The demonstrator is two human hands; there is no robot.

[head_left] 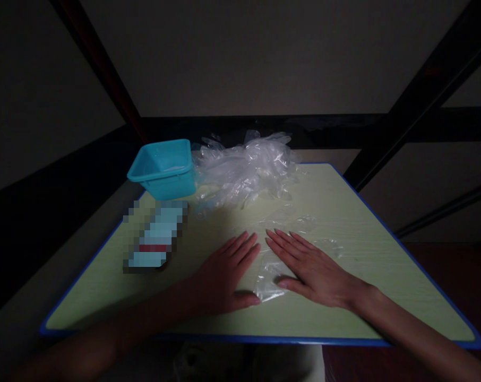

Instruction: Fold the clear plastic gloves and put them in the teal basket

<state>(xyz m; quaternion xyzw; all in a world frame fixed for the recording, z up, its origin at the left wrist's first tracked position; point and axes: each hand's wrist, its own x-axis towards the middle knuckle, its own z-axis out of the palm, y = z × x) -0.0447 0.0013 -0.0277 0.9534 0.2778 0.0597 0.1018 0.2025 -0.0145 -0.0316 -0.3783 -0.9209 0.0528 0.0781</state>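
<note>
A clear disposable plastic glove point(269, 273) lies spread flat on the table in front of me, its finger parts pointing away. My right hand point(310, 268) rests palm down on it, fingers stretched out. At the glove's left side is my left hand point(228, 273), also flat with the fingers extended; its thumb tip touches the glove's lower left corner. Neither hand grips anything. Beyond both hands, a loose heap of clear plastic gloves point(248, 167) sits at the back of the table.
A turquoise plastic basket point(169, 183) stands at the back left, beside the heap. Nearer on the left lies a blurred-out, light-blue oblong object point(156, 239). The pale table point(400, 297) has a blue edge, with a wall behind it and dark beams around.
</note>
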